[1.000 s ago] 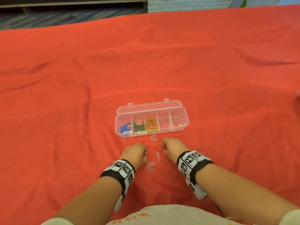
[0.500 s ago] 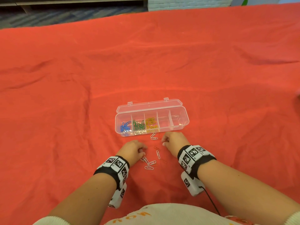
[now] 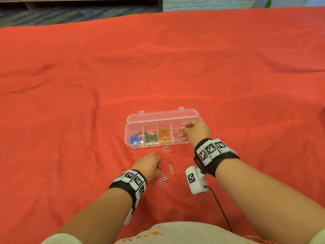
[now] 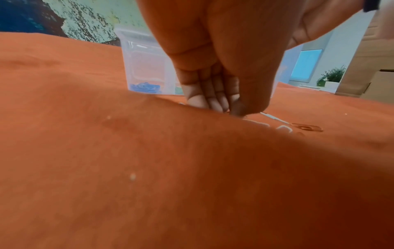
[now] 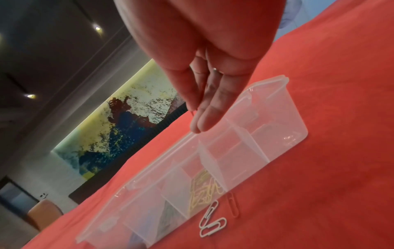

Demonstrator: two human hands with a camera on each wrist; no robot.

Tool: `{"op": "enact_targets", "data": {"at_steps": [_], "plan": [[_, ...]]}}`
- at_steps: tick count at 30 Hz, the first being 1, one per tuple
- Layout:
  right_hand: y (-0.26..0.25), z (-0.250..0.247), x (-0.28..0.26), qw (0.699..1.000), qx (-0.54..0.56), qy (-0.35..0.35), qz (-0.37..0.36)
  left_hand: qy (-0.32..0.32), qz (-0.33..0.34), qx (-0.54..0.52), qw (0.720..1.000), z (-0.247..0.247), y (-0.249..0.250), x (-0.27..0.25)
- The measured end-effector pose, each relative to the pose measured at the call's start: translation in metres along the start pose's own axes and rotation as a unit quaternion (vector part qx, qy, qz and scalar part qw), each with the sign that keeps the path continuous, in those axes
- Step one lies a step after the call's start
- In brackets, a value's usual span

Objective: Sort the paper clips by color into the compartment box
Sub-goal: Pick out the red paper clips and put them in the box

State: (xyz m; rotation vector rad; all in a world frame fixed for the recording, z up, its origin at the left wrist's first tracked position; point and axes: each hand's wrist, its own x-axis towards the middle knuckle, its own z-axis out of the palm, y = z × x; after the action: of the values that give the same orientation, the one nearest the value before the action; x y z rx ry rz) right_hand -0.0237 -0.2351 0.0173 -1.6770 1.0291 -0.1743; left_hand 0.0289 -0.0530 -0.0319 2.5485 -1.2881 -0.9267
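Observation:
The clear compartment box (image 3: 175, 115) lies open on the red cloth, with blue clips (image 3: 135, 137), green clips (image 3: 150, 136) and yellow clips (image 3: 164, 135) in its three left compartments. My right hand (image 3: 182, 129) hovers over the fourth compartment and pinches a red paper clip (image 3: 180, 130) between thumb and fingers; in the right wrist view that hand (image 5: 195, 118) hangs just above the box (image 5: 287, 134). My left hand (image 3: 159, 169) rests on the cloth in front of the box. Its thumb and fingertips (image 4: 213, 104) close on the end of a white paper clip (image 4: 275, 118).
Loose clips lie on the cloth between the hands: two white ones (image 3: 166, 149) and a red one (image 3: 173, 148) against the box front, more white (image 3: 164, 178) and red (image 3: 169, 162) nearer me. A wrist camera (image 3: 196, 180) with cable hangs below my right wrist.
My right hand lifted from the cloth with a red clip and moved forward over the box's right part. The left hand stayed low among the loose clips, shifting slightly.

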Motion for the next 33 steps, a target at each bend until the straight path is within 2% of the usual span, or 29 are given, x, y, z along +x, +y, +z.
{"op": "enact_targets", "data": {"at_steps": [5, 10, 19, 22, 26, 30, 33], "plan": [[0.003, 0.001, 0.004, 0.997, -0.038, -0.052, 0.051, 0.005, 0.006, -0.019, 1.000, 0.002, -0.002, 0.001], [0.004, -0.003, 0.003, 0.993, -0.069, -0.068, 0.066, 0.020, 0.011, -0.060, 0.998, -0.002, -0.004, 0.000], [0.014, -0.015, -0.004, 0.998, -0.052, 0.007, -0.039, 0.079, 0.022, -0.182, 0.980, -0.022, 0.007, -0.005], [0.019, -0.023, -0.012, 0.993, -0.106, -0.048, -0.035, 0.118, 0.047, -0.202, 0.971, -0.040, 0.025, 0.000], [0.031, -0.032, -0.028, 0.963, -0.211, -0.168, -0.009, 0.157, 0.051, -0.227, 0.960, -0.065, 0.042, 0.021], [0.046, -0.038, -0.038, 0.927, -0.322, -0.193, 0.020, 0.173, 0.039, -0.259, 0.949, -0.075, 0.058, 0.045], [0.050, -0.041, -0.041, 0.901, -0.380, -0.210, 0.003, 0.176, 0.025, -0.234, 0.956, -0.074, 0.065, 0.060]]}}
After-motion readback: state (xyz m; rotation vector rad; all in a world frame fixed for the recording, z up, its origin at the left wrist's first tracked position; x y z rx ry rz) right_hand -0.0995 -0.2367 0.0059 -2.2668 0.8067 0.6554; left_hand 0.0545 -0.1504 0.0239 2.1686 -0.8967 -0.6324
